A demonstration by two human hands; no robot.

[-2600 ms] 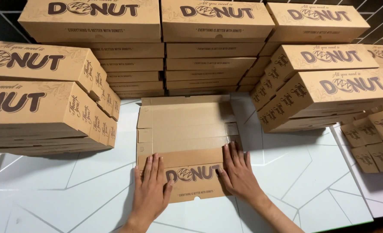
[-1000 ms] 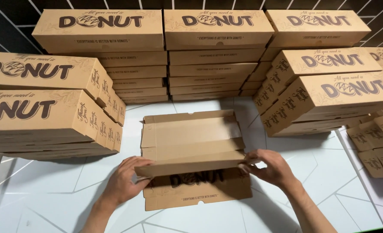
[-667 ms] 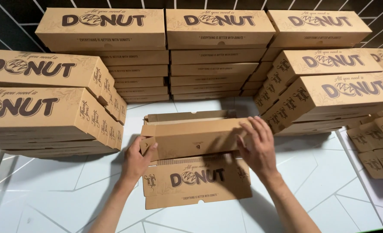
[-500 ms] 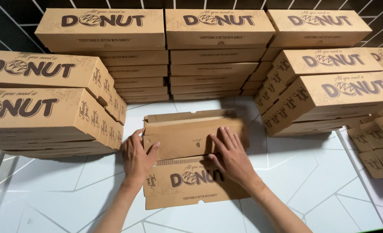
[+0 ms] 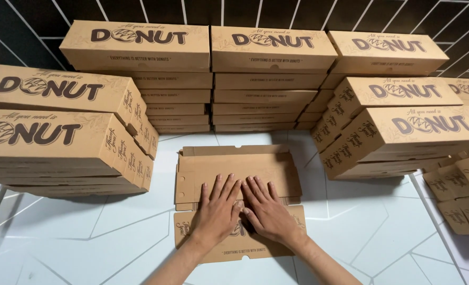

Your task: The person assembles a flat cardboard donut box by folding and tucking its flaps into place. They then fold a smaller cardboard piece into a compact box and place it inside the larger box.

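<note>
I saw the left hand (image 5: 217, 212) and the right hand (image 5: 266, 211) lying side by side, thumbs touching, palms down and fingers spread, each grip released and grasping nothing. Both pressed on the flat brown cardboard box blank (image 5: 234, 169), which lay in the middle of the white desk (image 5: 86, 243), its printed front flap nearest me. Stacks of assembled brown cardboard boxes (image 5: 139, 47) stood around it on the left, right and far sides.

Box stacks (image 5: 139, 79) hemming bare table (image 5: 86, 243)
</note>
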